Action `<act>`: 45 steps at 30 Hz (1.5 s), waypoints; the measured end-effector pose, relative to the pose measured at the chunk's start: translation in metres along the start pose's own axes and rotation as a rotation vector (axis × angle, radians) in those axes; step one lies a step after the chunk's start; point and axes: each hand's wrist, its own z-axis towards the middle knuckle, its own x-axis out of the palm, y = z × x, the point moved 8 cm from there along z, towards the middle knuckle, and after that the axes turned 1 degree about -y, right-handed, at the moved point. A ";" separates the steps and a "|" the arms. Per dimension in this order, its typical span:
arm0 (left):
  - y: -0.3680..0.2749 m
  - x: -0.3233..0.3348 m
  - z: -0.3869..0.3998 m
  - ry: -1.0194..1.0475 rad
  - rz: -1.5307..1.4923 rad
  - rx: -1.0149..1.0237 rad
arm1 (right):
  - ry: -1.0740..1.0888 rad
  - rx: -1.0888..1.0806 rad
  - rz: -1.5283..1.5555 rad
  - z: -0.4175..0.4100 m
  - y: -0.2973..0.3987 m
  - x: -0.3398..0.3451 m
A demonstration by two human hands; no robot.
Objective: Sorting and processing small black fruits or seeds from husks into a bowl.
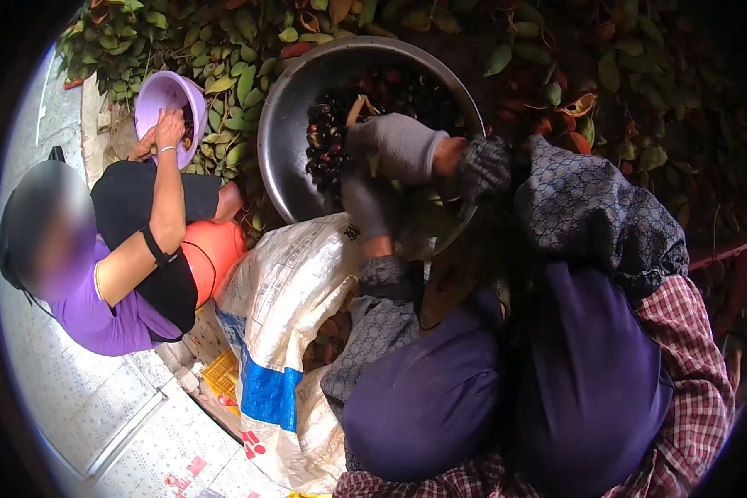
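A wide steel basin holds many dark, round seeds in front of me. My right hand, in a grey knit glove, is over the basin with its fingers curled at a tan piece of seed pod. Just nearer to me, my left hand, also gloved, is over the basin's near part; its fingers are dark and blurred, so whether it grips anything is unclear. Green pods lie in shadow beside it. Patterned sleeve covers reach to both wrists.
Green and reddish pods are heaped behind and right of the basin. A white woven sack stands at its near left. Further left, a co-worker sits on an orange seat, both hands in a purple bucket.
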 end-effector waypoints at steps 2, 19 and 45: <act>0.056 -0.035 0.004 -0.050 0.047 -0.070 | -0.020 -0.275 0.248 0.011 0.019 -0.004; -0.024 -0.035 -0.004 -0.004 -0.683 -0.142 | 0.016 0.185 0.378 -0.016 -0.008 -0.035; 0.011 -0.024 -0.009 -0.150 -1.080 -0.571 | -0.065 -0.004 0.377 -0.024 0.004 0.000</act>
